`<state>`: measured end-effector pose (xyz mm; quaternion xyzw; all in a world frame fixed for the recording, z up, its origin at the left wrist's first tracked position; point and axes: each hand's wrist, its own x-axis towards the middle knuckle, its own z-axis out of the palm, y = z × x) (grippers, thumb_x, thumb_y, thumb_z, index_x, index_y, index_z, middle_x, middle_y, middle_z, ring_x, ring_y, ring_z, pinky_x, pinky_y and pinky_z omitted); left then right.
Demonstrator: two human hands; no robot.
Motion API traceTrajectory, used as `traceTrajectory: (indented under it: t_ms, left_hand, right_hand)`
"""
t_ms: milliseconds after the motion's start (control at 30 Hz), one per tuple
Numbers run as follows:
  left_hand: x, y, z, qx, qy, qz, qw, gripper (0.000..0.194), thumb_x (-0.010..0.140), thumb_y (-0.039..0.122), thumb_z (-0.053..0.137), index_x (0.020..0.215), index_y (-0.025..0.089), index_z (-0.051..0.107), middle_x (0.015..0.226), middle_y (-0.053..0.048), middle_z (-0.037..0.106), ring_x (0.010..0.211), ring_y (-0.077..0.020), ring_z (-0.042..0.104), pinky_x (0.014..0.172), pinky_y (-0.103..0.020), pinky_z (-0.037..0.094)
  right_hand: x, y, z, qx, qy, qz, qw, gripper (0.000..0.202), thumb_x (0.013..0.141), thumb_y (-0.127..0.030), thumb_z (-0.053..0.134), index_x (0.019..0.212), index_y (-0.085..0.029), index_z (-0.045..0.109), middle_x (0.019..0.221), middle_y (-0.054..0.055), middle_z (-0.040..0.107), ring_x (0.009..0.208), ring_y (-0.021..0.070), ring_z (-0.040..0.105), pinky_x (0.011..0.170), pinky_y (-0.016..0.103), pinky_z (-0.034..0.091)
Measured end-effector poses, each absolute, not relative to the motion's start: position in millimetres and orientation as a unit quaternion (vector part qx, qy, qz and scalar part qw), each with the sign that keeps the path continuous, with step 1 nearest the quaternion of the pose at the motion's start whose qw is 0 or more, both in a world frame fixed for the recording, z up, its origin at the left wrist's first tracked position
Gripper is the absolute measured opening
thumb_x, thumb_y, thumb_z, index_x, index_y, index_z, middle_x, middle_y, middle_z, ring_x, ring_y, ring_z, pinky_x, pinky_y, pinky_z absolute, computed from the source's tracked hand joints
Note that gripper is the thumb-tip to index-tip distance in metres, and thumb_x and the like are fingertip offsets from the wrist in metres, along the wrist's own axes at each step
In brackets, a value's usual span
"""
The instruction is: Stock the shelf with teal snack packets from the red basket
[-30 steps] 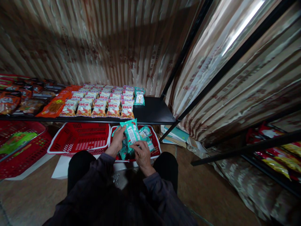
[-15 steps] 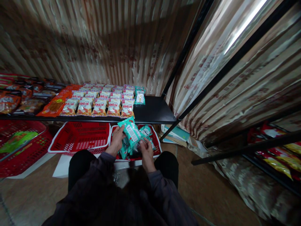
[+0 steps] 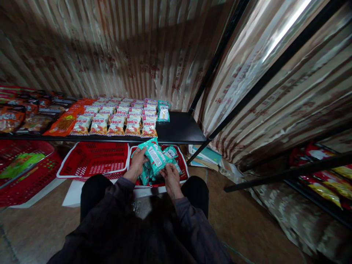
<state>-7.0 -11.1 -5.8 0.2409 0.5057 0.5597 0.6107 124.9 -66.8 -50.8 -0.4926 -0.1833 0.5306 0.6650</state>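
Observation:
A teal snack bag (image 3: 154, 155) is held over the right red basket (image 3: 184, 172), its back label facing up. My left hand (image 3: 137, 162) grips its left edge. The fingers of my right hand (image 3: 171, 179) are closed on its lower right corner. Under it, more teal bags (image 3: 171, 152) lie loosely in the basket. On the black shelf (image 3: 181, 128) just beyond, teal bags (image 3: 164, 112) stand at the right end of several rows of white and orange snack bags (image 3: 117, 124).
A red basket (image 3: 100, 157) with a white rim stands left of the teal bags' basket. Farther left, another red basket (image 3: 33, 183) holds green packets (image 3: 20, 165). Books (image 3: 206, 157) lie beside a slanted black post (image 3: 199, 150). Red and yellow packets (image 3: 324, 183) sit on a shelf at right.
My right hand has shifted slightly left along the bag's lower corner, its fingers now closer together on it. The bag has tilted and dropped a little. My left hand has barely moved.

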Motion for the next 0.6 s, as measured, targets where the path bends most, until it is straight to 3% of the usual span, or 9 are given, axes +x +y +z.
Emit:
traceTrajectory:
  t_ms: [167, 300, 433, 600]
  left_hand:
    - [-6, -11, -5, 0.232, 0.504, 0.569, 0.607, 0.042, 0.055, 0.046, 0.074, 0.081, 0.018, 0.057, 0.081, -0.003, 0.067, 0.071, -0.0148, 0.062, 0.065, -0.026, 0.046]
    - [-14, -6, 0, 0.241, 0.49, 0.561, 0.622, 0.036, 0.052, 0.037, 0.076, 0.079, 0.018, 0.061, 0.075, -0.001, 0.066, 0.068, -0.0148, 0.061, 0.065, -0.027, 0.046]
    - [-30, 5, 9, 0.293, 0.498, 0.532, 0.619, 0.034, 0.053, 0.034, 0.077, 0.083, 0.018, 0.068, 0.072, -0.003, 0.067, 0.064, -0.0153, 0.059, 0.061, -0.027, 0.043]
    - [-41, 18, 18, 0.375, 0.497, 0.473, 0.624, 0.034, 0.047, 0.034, 0.083, 0.072, 0.015, 0.071, 0.066, -0.005, 0.068, 0.061, -0.0161, 0.058, 0.062, -0.028, 0.043]
  right_hand:
    - [126, -69, -48, -0.48, -0.213, 0.555, 0.645, 0.04, 0.054, -0.039, 0.082, 0.072, -0.022, 0.051, 0.061, -0.008, 0.05, 0.057, 0.0084, 0.053, 0.061, 0.026, 0.053]
    - [131, -70, -47, -0.471, -0.205, 0.563, 0.647, 0.041, 0.054, -0.035, 0.082, 0.07, -0.022, 0.048, 0.057, -0.01, 0.043, 0.054, 0.0073, 0.05, 0.058, 0.024, 0.051]
    - [135, -72, -45, -0.484, -0.222, 0.554, 0.641, 0.04, 0.054, -0.036, 0.081, 0.077, -0.023, 0.051, 0.062, -0.008, 0.049, 0.058, 0.0094, 0.053, 0.055, 0.023, 0.05]
    - [135, -74, -44, -0.491, -0.244, 0.55, 0.631, 0.039, 0.054, -0.037, 0.08, 0.078, -0.023, 0.052, 0.065, -0.008, 0.052, 0.059, 0.0101, 0.054, 0.053, 0.022, 0.048]
